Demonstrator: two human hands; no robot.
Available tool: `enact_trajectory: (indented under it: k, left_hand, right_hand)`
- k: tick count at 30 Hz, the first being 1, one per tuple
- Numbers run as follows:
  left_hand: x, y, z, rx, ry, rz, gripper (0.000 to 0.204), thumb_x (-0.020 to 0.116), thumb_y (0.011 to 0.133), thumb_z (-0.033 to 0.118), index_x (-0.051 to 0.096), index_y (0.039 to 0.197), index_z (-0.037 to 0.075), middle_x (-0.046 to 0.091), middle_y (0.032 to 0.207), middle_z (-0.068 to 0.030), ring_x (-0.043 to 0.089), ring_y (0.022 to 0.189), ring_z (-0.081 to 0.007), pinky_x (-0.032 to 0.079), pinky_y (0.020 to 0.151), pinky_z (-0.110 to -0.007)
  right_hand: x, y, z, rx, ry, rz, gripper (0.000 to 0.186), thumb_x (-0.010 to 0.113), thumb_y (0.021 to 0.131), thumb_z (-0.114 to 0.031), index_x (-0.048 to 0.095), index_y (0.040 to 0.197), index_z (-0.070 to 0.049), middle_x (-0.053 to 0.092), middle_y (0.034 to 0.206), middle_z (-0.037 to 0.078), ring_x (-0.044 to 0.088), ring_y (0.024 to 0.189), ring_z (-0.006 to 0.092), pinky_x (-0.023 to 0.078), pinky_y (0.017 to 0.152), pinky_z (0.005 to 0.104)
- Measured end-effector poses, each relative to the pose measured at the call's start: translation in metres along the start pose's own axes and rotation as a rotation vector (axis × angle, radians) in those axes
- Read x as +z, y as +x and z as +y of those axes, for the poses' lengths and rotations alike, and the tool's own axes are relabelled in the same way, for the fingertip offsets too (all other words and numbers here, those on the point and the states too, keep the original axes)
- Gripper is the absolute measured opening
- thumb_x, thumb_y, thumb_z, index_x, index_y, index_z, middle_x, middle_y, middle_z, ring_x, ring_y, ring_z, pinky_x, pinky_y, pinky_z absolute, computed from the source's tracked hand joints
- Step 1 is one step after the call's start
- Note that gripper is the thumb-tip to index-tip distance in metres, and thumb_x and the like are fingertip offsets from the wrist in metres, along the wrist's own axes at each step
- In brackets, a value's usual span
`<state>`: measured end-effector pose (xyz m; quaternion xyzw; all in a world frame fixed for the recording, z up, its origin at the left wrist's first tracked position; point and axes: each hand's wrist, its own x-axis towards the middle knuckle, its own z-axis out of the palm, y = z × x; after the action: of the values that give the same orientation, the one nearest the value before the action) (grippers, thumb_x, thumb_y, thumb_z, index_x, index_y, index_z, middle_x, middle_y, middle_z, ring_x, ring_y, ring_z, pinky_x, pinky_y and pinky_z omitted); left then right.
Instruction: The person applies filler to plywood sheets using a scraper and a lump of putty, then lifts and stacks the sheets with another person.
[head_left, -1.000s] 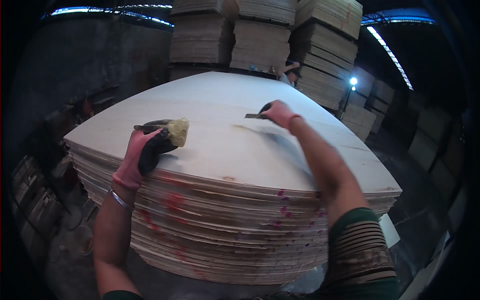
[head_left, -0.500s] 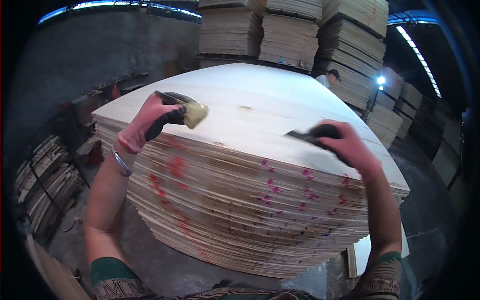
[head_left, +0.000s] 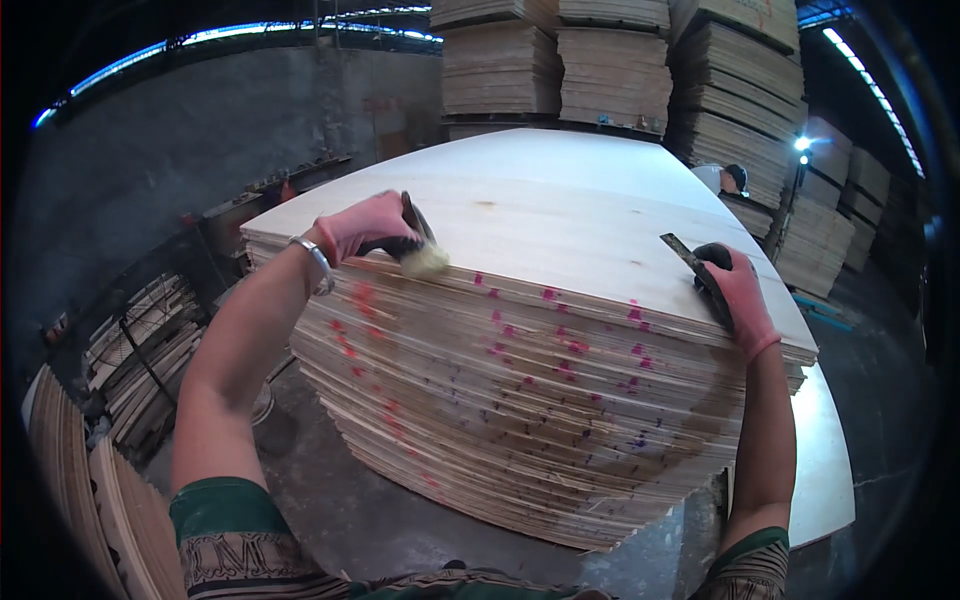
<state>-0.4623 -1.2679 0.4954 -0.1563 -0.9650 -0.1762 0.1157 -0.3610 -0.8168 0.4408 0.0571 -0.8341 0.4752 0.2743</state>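
Note:
A tall stack of thin wooden sheets [head_left: 520, 360] stands in front of me, its pale top sheet [head_left: 570, 210] smooth with a few small brown marks. At the near left edge, my left hand [head_left: 368, 228], in a pink glove with a dark palm, is closed on a dark flat scraper [head_left: 416, 218]. A pale yellow lump [head_left: 426, 262], putty-like, sits at its lower end against the sheet's edge. My right hand [head_left: 738, 290], gloved alike, grips a dark putty knife [head_left: 680, 245] over the right side, its blade pointing up and left, apart from the wood.
Pink and red marks run down the stack's near side. Tall stacks of sheets [head_left: 612, 75] rise behind. A person in a dark cap [head_left: 735, 178] is at the far right edge. Wood strips [head_left: 150, 335] lie at left, and a pale sheet [head_left: 822, 460] lies low at right.
My left hand has come down to the near edge, bringing the yellow lump against it. My right hand has swung right, its knife turned more upright. The view has shifted left.

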Motion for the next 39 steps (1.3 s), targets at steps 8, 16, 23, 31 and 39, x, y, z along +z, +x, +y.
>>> enact_trajectory:
  k: [8, 16, 23, 31, 39]
  left_hand:
    - [0.02, -0.151, -0.095, 0.326, -1.069, 0.071, 0.042, 0.045, 0.094, 0.015, 0.042, 0.131, -0.005, 0.048, 0.131, -0.0136, 0.052, 0.115, -0.0204, 0.044, 0.096, -0.033]
    - [0.055, -0.198, -0.223, 0.126, -1.059, 0.431, 0.034, 0.043, 0.096, 0.015, 0.052, 0.122, -0.003, 0.057, 0.117, -0.0081, 0.057, 0.104, -0.0162, 0.048, 0.089, -0.031]
    - [0.058, -0.127, -0.194, 0.337, -0.975, 0.559, 0.041, 0.037, 0.099, 0.019, 0.043, 0.129, -0.008, 0.05, 0.128, -0.0145, 0.049, 0.116, -0.0195, 0.04, 0.099, -0.031]
    - [0.072, -0.021, -0.099, 0.377, -0.928, 0.786, 0.034, 0.043, 0.096, 0.013, 0.05, 0.121, -0.008, 0.06, 0.112, -0.0125, 0.058, 0.103, -0.0198, 0.044, 0.093, -0.03]
    - [0.116, 0.037, -0.078, 0.23, -0.868, 0.969, 0.028, 0.051, 0.092, 0.013, 0.059, 0.112, -0.006, 0.064, 0.106, -0.0101, 0.06, 0.094, -0.0182, 0.046, 0.084, -0.03]
  right_hand:
    - [0.019, 0.0, -0.003, -0.12, -0.632, 0.163, 0.027, 0.061, 0.075, -0.025, 0.068, 0.089, -0.004, 0.066, 0.089, 0.017, 0.062, 0.084, 0.0319, 0.047, 0.079, 0.0372]
    - [0.212, 0.063, -0.092, -0.186, -0.864, -0.352, 0.039, 0.062, 0.082, -0.039, 0.066, 0.08, -0.001, 0.065, 0.077, 0.016, 0.064, 0.069, 0.027, 0.051, 0.063, 0.0376]
    - [0.303, -0.021, -0.178, -0.68, -0.491, -0.625, 0.021, 0.061, 0.07, -0.023, 0.064, 0.077, -0.003, 0.064, 0.079, 0.017, 0.064, 0.081, 0.0284, 0.05, 0.072, 0.0423]
    - [0.041, -0.061, -0.063, -0.302, -0.44, 0.326, 0.019, 0.055, 0.085, -0.012, 0.051, 0.103, -0.006, 0.059, 0.075, 0.014, 0.062, 0.065, 0.0223, 0.049, 0.056, 0.0364]
    - [-0.089, -0.075, 0.053, -0.372, -0.769, 0.733, 0.026, 0.055, 0.081, -0.007, 0.057, 0.107, -0.006, 0.063, 0.092, 0.015, 0.059, 0.089, 0.0343, 0.046, 0.078, 0.0399]
